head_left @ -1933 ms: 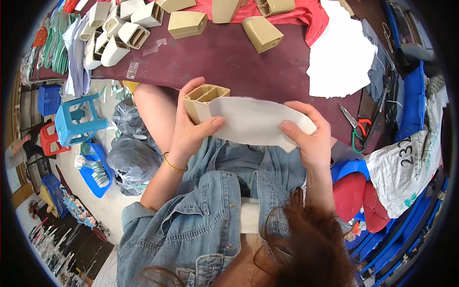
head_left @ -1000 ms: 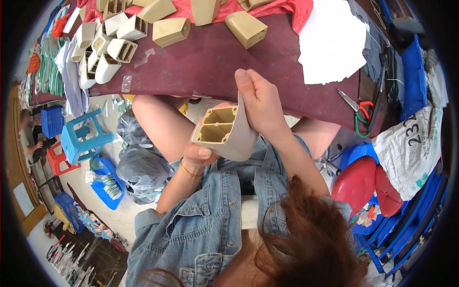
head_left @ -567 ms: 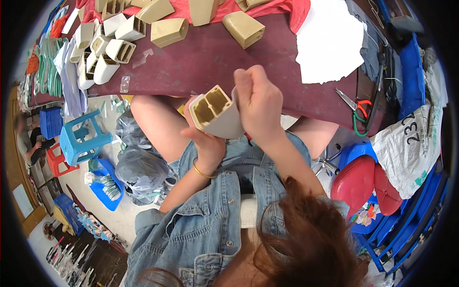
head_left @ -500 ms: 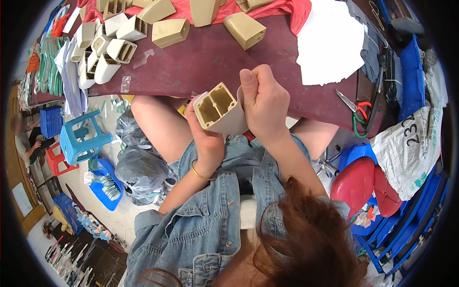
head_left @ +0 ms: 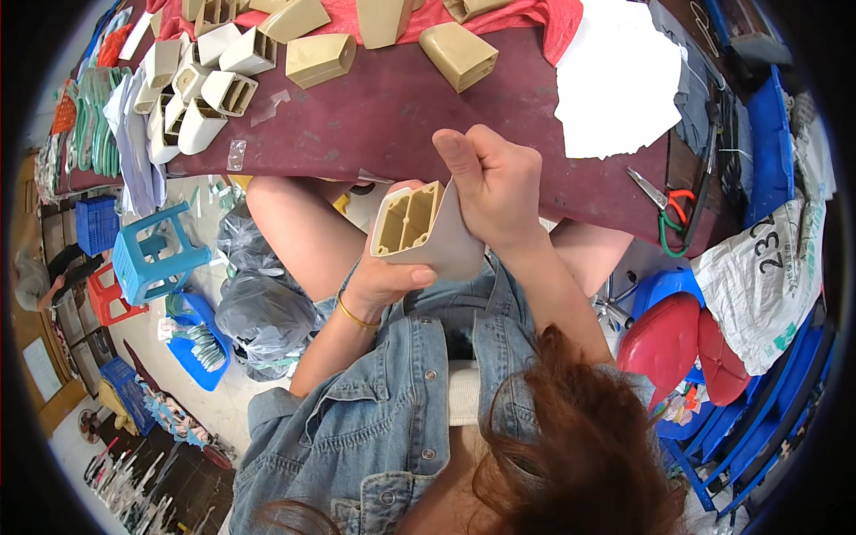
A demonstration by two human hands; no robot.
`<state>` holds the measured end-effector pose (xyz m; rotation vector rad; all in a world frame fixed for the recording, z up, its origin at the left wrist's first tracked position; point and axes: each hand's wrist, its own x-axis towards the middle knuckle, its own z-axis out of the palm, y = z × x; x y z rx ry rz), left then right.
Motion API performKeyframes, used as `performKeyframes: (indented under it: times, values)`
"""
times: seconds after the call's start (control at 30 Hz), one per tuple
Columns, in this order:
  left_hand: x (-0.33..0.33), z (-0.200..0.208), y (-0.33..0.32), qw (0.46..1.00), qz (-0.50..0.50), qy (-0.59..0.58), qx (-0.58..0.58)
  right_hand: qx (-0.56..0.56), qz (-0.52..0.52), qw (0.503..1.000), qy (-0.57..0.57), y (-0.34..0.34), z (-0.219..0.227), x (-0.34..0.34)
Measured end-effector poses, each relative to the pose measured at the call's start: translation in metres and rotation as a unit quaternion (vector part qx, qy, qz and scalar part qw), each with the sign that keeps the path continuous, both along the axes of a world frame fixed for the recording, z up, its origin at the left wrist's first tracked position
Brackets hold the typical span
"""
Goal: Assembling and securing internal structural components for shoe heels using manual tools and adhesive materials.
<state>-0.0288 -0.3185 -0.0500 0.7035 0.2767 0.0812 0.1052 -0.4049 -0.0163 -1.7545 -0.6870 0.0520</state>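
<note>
A hollow, cream-coloured block shaped like a chunky shoe heel (head_left: pixel 450 242) is held over my lap, just off the table's near edge. Its open end, tan inside with a dividing wall, faces left and up; the outer side is smooth and off-white. My left hand (head_left: pixel 385 283) grips it from below and the left, thumb lying along the near side. My right hand (head_left: pixel 499 183) is closed against the block's right side, thumb pointing up. The curled right fingers are mostly hidden, and whether they pinch a thin covering cannot be made out.
The maroon table (head_left: pixel 374 125) carries white heels (head_left: pixel 201 129), tan heels (head_left: pixel 319 61), red cloth (head_left: pixel 535 20), white sheets (head_left: pixel 615 85) and orange-green scissors (head_left: pixel 669 209). Around me are a blue stool (head_left: pixel 160 254), grey plastic bags (head_left: pixel 263 312) and a red seat (head_left: pixel 660 343). Another person sits far left.
The heel has turned and tilted in my hands and moved slightly right. My left thumb now lies across its near side. My right hand has shifted only a little.
</note>
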Motion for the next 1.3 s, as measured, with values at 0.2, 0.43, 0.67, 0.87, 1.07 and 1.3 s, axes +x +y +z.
performKeyframes:
  times: [0.2,0.43,0.67,0.87,1.07,1.3]
  values:
    - [0.001,-0.003,0.006,0.998,-0.056,-0.006,-0.022,0.020,0.073,0.989,0.125,0.002,0.001,-0.002]
    - [0.018,-0.004,0.000,0.999,-0.035,-0.026,0.021,0.082,0.106,0.909,0.396,-0.009,-0.022,0.001]
    - [0.078,0.005,0.065,0.976,-0.125,-0.139,-0.108,0.160,0.148,0.891,0.399,-0.029,-0.011,0.031]
    - [0.081,0.022,0.081,0.722,-0.051,-0.092,0.684,-0.014,0.202,0.976,-0.085,-0.024,-0.039,0.056]
    - [0.066,0.011,0.079,0.703,-0.062,-0.064,0.706,-0.002,0.186,0.979,0.081,-0.009,-0.046,0.045]
    - [0.069,0.029,0.078,0.687,-0.097,-0.051,0.718,-0.001,0.143,0.984,0.107,-0.003,-0.044,0.040]
